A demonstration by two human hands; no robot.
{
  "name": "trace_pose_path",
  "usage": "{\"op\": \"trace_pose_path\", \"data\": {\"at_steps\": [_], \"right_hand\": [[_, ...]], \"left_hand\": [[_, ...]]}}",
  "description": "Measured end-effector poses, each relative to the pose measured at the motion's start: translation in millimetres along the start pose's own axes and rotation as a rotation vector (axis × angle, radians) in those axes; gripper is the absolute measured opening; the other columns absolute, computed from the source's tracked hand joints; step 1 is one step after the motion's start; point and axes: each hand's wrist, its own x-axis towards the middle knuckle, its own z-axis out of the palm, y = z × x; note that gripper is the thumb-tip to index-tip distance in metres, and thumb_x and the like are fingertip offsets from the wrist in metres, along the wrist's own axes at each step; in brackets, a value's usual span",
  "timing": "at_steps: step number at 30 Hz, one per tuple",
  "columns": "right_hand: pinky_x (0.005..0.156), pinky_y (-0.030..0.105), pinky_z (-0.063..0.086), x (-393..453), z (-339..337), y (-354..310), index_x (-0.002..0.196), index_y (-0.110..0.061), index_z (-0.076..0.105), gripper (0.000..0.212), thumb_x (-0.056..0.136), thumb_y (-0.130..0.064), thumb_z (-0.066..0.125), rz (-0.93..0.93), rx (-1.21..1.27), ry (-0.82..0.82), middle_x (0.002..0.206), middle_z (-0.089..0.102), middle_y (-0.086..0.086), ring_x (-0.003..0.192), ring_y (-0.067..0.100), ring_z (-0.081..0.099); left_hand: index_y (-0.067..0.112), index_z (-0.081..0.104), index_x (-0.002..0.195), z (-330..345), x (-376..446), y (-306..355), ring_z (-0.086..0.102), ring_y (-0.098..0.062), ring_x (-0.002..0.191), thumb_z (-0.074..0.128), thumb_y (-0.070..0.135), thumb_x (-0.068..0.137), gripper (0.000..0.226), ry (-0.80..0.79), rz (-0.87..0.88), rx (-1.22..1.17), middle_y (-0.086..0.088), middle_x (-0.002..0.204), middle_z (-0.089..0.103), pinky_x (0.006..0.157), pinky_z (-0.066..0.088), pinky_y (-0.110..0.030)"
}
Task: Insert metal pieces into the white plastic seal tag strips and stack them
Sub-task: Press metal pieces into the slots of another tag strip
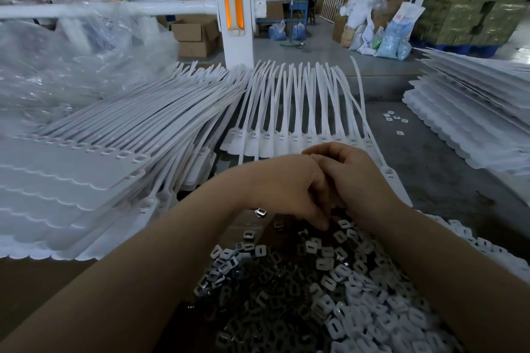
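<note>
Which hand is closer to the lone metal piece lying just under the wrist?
Left. The left hand is directly above the lone metal piece, its wrist almost over it. The right hand is farther off to the right, pressed against the left hand.

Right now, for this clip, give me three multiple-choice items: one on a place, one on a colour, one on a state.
1. Where is the heap of small square metal pieces?
A. beneath the two hands
B. on the far cardboard boxes
C. on the white post

2. What colour is the panel on the white post?
A. green
B. orange
C. blue

3. How are the left hand and right hand?
A. far apart
B. flat on the table
C. together, fingers curled

Answers: A, the heap lies under them; B, it glows orange; C, they meet above the heap.
</note>
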Motion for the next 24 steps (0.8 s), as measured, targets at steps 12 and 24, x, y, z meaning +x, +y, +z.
{"op": "trace_pose_path", "data": {"at_steps": [12, 24], "right_hand": [[0.057, 0.010, 0.043, -0.1, -0.4, 1.6, 0.091, -0.024, 0.073, 0.012, 0.093, -0.018, 0.063, -0.086, -0.093, -0.053, 0.073, 0.071, -0.016, 0.066, -0.010, 0.059], [0.066, 0.010, 0.050, -7.7, 1.2, -1.5, 0.092, -0.022, 0.075, 0.011, 0.088, -0.031, 0.069, -0.123, -0.164, -0.189, 0.088, 0.074, 0.000, 0.085, 0.014, 0.068]], "left_hand": [[0.014, 0.073, 0.088, -46.6, -25.8, -30.2, 0.071, -0.006, 0.071, 0.069, 0.015, 0.088, 0.004, 0.211, -0.269, -0.427, 0.000, 0.082, 0.077, 0.056, 0.049, -0.012], [0.013, 0.072, 0.089, -40.3, -21.2, -30.9, 0.072, -0.008, 0.071, 0.072, 0.014, 0.086, 0.003, 0.237, -0.272, -0.482, -0.002, 0.081, 0.077, 0.058, 0.052, -0.013]]}}
